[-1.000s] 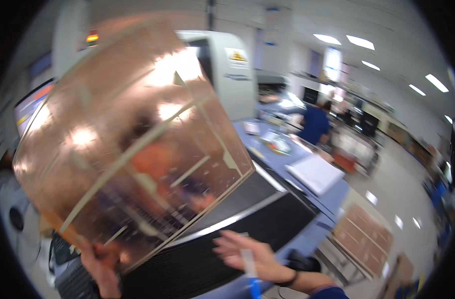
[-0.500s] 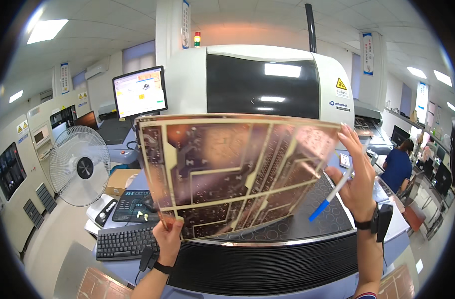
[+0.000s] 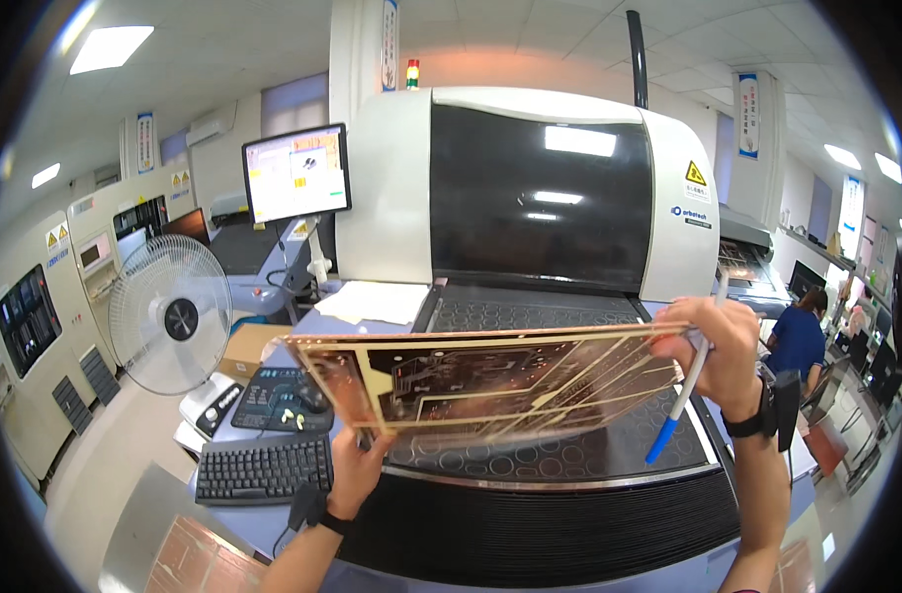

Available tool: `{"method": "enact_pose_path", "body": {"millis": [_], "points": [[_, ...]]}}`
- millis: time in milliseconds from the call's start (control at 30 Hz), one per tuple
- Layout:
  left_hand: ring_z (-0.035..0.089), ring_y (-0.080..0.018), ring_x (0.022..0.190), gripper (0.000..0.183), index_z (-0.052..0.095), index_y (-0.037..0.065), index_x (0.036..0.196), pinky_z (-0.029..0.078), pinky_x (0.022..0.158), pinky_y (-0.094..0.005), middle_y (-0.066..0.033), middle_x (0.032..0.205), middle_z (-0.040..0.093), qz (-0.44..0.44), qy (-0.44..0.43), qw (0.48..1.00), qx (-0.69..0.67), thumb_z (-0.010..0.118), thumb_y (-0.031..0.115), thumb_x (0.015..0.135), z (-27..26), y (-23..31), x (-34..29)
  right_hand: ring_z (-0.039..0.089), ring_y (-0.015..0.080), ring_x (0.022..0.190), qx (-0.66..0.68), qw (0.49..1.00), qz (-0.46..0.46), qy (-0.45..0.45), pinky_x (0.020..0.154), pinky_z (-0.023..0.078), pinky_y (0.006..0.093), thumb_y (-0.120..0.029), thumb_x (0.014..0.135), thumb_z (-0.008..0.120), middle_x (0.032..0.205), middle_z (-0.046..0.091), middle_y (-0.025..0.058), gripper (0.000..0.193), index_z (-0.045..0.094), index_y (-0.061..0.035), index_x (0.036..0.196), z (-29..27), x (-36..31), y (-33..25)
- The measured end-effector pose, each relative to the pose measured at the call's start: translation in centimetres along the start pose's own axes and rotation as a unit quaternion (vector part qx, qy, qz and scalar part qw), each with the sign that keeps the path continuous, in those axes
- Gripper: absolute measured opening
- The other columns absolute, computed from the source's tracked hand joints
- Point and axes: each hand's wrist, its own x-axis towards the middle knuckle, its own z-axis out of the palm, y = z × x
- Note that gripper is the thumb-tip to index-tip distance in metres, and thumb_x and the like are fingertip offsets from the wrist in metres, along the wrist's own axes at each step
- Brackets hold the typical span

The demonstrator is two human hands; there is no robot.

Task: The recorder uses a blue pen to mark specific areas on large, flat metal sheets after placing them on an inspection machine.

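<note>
Copper circuit sheet (image 3: 490,381) held nearly flat above a machine's perforated bed (image 3: 569,455), left hand (image 3: 357,469) gripping its near edge, right hand (image 3: 718,351) pinching its far corner alongside a blue-capped pen (image 3: 680,405).

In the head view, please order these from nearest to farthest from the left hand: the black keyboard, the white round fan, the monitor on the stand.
From the left hand:
1. Black keyboard, just to its left on the desk.
2. White round fan, farther left and higher up.
3. Monitor on the stand, high above, behind the desk.
</note>
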Motion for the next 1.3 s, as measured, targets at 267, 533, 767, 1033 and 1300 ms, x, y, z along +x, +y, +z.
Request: {"method": "enact_pose_path", "body": {"millis": [267, 533, 767, 1033, 1300], "points": [[0.049, -0.039, 0.134, 0.091, 0.04, -0.002, 0.15, 0.039, 0.109, -0.0438, -0.0264, 0.149, 0.046, 0.179, 0.034, 0.98, 0.083, 0.087, 0.023, 0.076, 0.2, 5.4, 0.1, 0.075, 0.0258, 0.079, -0.089, 0.995, -0.053, -0.015, 0.068, 0.061, 0.0356, -0.019, 0.074, 0.085, 0.083, 0.074, 0.0075, 0.027, 0.063, -0.004, 0.079, 5.1, -9.9, -0.6], [0.058, -0.0302, 0.127, 0.036, 0.069, 0.004, 0.12, 0.043, 0.106, -0.0483, -0.0111, 0.125, 0.068, 0.168, -0.182, 0.928, 0.279, 0.074, 0.018, 0.087, 2.4, 1.6, -1.2, 0.075, 0.0281, 0.084, 0.025, 0.969, 0.179, -0.169, 0.067, 0.061, 0.0353, -0.02, 0.078, 0.084, 0.093, 0.076, 0.0116, 0.026, 0.067, -0.0078, 0.094, 12.6, -18.8, -2.4], [0.042, -0.0435, 0.141, 0.066, 0.049, -0.007, 0.141, 0.021, 0.121, -0.0559, -0.0235, 0.144, 0.054, 0.031, -0.36, 0.839, 0.406, 0.048, 0.047, 0.104, 1.8, -0.9, -2.7, 0.062, 0.0532, 0.107, 0.154, 0.884, 0.26, -0.358, 0.087, 0.054, 0.0549, -0.046, 0.099, 0.058, 0.131, 0.055, 0.0334, 0.057, 0.048, -0.0016, 0.134, 14.6, -19.7, -8.0], [0.057, -0.0414, 0.126, 0.07, 0.053, -0.01, 0.133, 0.022, 0.12, -0.0553, -0.0256, 0.121, 0.067, 0.036, -0.388, 0.796, 0.463, 0.059, 0.05, 0.097, 0.4, 2.8, -3.1, 0.047, 0.0537, 0.132, 0.161, 0.854, 0.233, -0.437, 0.103, 0.049, 0.0538, -0.06, 0.095, 0.058, 0.132, 0.057, 0.035, 0.073, 0.052, -0.0009, 0.136, 12.6, -19.2, -10.3], [0.057, -0.0424, 0.125, 0.06, 0.056, -0.002, 0.133, 0.027, 0.118, -0.0556, -0.0261, 0.117, 0.068, -0.04, -0.421, 0.808, 0.41, 0.061, 0.045, 0.096, -0.4, 4.2, -1.6, 0.05, 0.055, 0.129, 0.183, 0.873, 0.225, -0.392, 0.105, 0.048, 0.0535, -0.06, 0.095, 0.058, 0.128, 0.058, 0.0374, 0.075, 0.054, 0.0061, 0.129, 13.5, -20.4, -10.7]]}}
